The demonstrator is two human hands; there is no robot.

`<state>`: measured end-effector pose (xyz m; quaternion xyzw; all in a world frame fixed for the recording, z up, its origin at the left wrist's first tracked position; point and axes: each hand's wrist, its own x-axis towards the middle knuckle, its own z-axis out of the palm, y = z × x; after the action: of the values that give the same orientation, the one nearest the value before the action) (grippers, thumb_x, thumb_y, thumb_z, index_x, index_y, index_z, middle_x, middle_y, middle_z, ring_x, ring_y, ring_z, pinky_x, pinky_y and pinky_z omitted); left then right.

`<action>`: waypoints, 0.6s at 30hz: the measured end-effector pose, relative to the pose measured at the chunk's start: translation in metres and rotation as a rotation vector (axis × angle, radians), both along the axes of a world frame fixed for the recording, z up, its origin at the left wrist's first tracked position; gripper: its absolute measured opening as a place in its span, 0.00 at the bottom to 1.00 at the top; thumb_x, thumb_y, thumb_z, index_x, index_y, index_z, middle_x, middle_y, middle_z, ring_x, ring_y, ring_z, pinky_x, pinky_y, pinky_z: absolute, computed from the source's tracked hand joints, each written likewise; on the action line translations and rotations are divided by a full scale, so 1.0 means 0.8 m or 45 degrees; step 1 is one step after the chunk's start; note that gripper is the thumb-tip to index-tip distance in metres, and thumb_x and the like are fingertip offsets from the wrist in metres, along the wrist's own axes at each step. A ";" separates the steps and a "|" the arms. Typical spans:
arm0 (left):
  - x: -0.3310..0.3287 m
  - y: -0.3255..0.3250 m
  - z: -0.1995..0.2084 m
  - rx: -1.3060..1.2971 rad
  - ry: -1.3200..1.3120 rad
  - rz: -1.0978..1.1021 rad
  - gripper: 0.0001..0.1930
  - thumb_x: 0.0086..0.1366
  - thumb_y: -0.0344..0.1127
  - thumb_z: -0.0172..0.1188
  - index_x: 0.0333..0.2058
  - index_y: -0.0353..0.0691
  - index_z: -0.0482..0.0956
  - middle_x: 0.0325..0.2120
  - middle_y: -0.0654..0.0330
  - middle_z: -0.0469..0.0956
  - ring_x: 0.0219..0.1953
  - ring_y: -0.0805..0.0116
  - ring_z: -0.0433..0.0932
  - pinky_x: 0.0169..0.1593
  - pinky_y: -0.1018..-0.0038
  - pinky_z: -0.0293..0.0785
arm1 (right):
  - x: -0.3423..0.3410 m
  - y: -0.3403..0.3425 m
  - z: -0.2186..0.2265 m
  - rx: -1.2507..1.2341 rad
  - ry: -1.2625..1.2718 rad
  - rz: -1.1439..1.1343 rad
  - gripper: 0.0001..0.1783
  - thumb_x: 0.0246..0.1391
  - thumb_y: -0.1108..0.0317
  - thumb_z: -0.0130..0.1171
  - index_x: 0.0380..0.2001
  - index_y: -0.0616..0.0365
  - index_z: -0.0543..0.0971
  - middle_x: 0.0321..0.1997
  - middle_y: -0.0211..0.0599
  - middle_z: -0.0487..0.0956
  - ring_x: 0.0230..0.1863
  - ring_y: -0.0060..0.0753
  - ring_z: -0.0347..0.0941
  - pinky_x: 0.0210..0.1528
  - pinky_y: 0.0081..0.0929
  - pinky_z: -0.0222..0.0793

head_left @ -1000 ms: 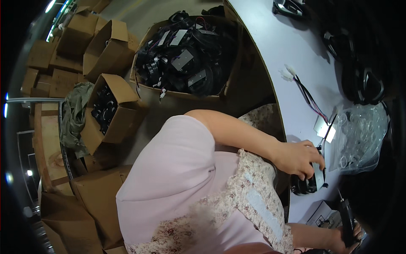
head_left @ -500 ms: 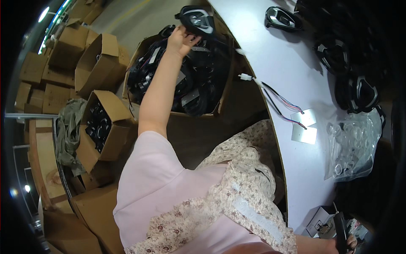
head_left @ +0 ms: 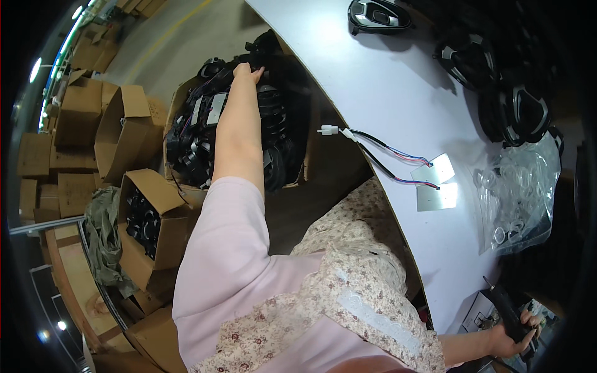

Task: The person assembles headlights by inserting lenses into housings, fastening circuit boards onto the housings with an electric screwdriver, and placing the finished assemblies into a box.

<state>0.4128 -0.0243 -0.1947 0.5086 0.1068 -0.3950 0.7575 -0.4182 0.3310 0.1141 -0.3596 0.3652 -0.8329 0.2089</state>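
Observation:
My left hand (head_left: 249, 73) is stretched far forward over a cardboard box (head_left: 306, 168) heaped with black lamp housings and wires. Its thumb and fingers close on a black lamp housing (head_left: 254, 60) at the far part of the heap, where the dark parts blend together and partly hide the fingertips. At the lower right, my right hand (head_left: 505, 343) is wrapped round a black electric screwdriver (head_left: 505, 309), its thin bit slanting up and left beside the table edge.
On the white table (head_left: 398, 112) lie two metal plates (head_left: 436, 196) with wires and a white connector (head_left: 328, 130). A black-and-silver lamp housing (head_left: 378, 15) and a plastic bag of clear rings (head_left: 516, 205) lie farther right. Open cartons (head_left: 142, 261) stand at left.
My left hand has lowered the lamp housing from above the box into the heap. My right hand has lifted the screwdriver up and more into view. The whole view has shifted.

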 end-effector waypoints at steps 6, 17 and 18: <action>-0.017 -0.007 0.004 0.362 -0.321 -0.291 0.25 0.66 0.34 0.57 0.62 0.38 0.70 0.62 0.37 0.67 0.60 0.39 0.73 0.60 0.51 0.76 | 0.010 0.005 -0.002 0.070 0.002 0.113 0.12 0.57 0.69 0.58 0.42 0.62 0.71 0.38 0.40 0.64 0.39 0.35 0.57 0.48 0.35 0.57; -0.261 0.126 0.143 -0.361 -1.745 -0.534 0.13 0.62 0.27 0.63 0.46 0.36 0.82 0.43 0.56 0.82 0.46 0.63 0.80 0.51 0.68 0.75 | 0.012 0.019 -0.016 0.107 -0.014 0.216 0.12 0.60 0.69 0.55 0.46 0.59 0.72 0.39 0.40 0.68 0.38 0.33 0.62 0.47 0.33 0.60; -0.298 0.166 0.170 -0.474 -1.858 -0.617 0.13 0.61 0.27 0.64 0.45 0.36 0.82 0.42 0.56 0.82 0.44 0.62 0.79 0.50 0.68 0.75 | 0.010 0.018 -0.019 0.099 -0.072 0.270 0.12 0.60 0.69 0.55 0.46 0.58 0.72 0.39 0.41 0.68 0.38 0.33 0.62 0.47 0.33 0.60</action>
<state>0.1745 0.1087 -0.0588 0.5131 -0.5985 -0.1270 0.6020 -0.4105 0.3454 0.0991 -0.3642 0.3512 -0.8010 0.3200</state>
